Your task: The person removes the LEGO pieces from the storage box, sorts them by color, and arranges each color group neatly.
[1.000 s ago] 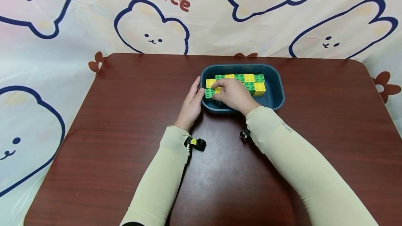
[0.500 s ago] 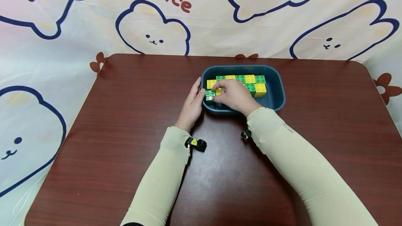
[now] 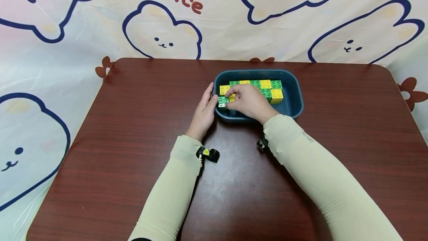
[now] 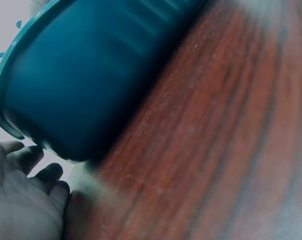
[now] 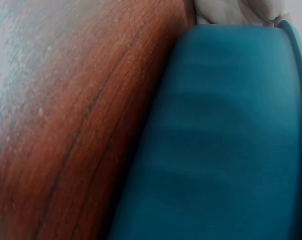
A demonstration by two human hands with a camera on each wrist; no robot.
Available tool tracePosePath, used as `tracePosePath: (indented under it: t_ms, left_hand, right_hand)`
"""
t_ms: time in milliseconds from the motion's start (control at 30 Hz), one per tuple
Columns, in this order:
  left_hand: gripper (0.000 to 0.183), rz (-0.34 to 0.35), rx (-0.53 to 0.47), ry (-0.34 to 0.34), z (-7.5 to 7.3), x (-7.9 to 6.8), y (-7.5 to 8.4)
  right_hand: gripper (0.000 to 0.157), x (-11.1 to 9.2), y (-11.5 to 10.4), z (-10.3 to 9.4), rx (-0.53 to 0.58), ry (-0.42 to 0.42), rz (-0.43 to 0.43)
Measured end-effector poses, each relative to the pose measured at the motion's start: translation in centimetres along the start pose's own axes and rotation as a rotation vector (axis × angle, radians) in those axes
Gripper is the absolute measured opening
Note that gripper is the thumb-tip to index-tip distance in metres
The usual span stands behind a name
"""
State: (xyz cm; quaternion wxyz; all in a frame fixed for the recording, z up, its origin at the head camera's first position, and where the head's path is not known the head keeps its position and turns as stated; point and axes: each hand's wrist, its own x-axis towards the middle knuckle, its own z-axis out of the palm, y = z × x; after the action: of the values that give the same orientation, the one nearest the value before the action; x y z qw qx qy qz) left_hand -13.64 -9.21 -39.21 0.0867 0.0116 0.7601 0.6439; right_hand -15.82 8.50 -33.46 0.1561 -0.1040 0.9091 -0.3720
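In the head view a dark teal plastic bin (image 3: 294,84) holds two rows of green and yellow toy building bricks. My left hand (image 3: 203,113) lies along the bin's left end, its fingers fairly straight on the outer wall and its thumb at the rim. The left wrist view shows its fingers beside the bin's end. My right hand (image 3: 251,102) reaches in over the near wall. Its thumb and index finger pinch a green brick (image 3: 223,102) at the front left. A yellow brick (image 3: 224,90) sits just behind that one. The palm hides several bricks in the middle.
The bin stands near the far edge of a brown wooden table (image 3: 140,103). A curtain (image 3: 217,29) with cartoon prints hangs behind it. To the right in the front row is a yellow brick (image 3: 276,95), with the bin's floor (image 3: 289,101) bare beside it.
The front-left green brick has shifted slightly toward the near wall from the yellow one behind it. Both hands stay nearly where they were; the view itself shifts a little.
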Motion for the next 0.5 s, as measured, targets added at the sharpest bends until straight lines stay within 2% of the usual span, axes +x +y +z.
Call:
tracePosePath:
  t_ms: [500]
  left_hand:
    - [0.055,0.012,-0.011,0.001,0.02,-0.1,-0.11]
  right_hand:
    - [0.027,-0.83,-0.61,-0.61,-0.007,0.014,-0.012]
